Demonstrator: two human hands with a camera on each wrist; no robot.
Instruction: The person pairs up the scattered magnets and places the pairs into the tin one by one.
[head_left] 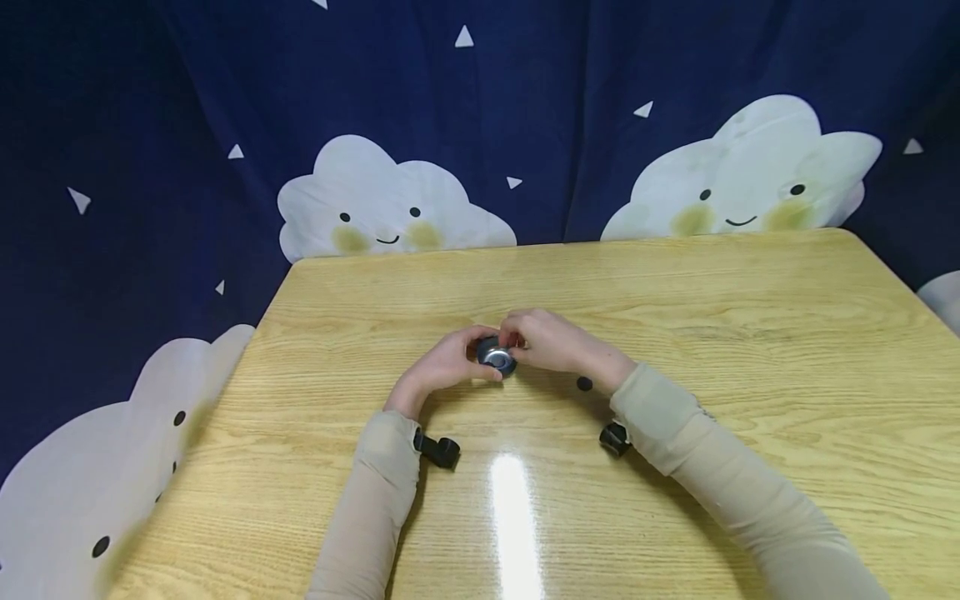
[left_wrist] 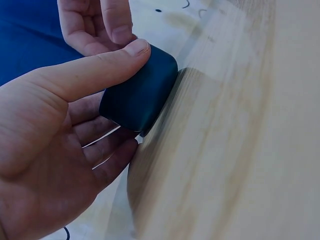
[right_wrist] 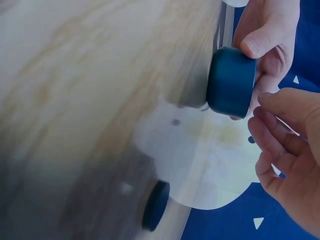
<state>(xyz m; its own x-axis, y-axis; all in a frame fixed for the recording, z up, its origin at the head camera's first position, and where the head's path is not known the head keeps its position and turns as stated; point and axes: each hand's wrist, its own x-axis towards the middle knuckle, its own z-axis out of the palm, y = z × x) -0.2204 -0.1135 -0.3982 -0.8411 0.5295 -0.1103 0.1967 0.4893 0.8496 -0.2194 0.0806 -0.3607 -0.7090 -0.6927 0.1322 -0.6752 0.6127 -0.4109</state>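
A short round dark teal container (head_left: 497, 357) with a shiny metal inside stands on the table, its hollow side up. My left hand (head_left: 447, 360) grips it, thumb along the near side and fingers round the far side. In the left wrist view the thumb lies across the container's smooth wall (left_wrist: 140, 90). My right hand (head_left: 553, 340) is at the container's upper rim with bent fingers. In the right wrist view the thumb and forefinger tips of the right hand (right_wrist: 292, 145) come close together beside the container (right_wrist: 231, 82); I cannot tell whether they pinch anything.
A small dark round disc (head_left: 584, 383) lies on the wooden table (head_left: 712, 333), below the right wrist. Black wrist cameras (head_left: 442, 452) jut from both sleeves just above the tabletop. A dark blue curtain (head_left: 555, 100) with clouds hangs behind the table.
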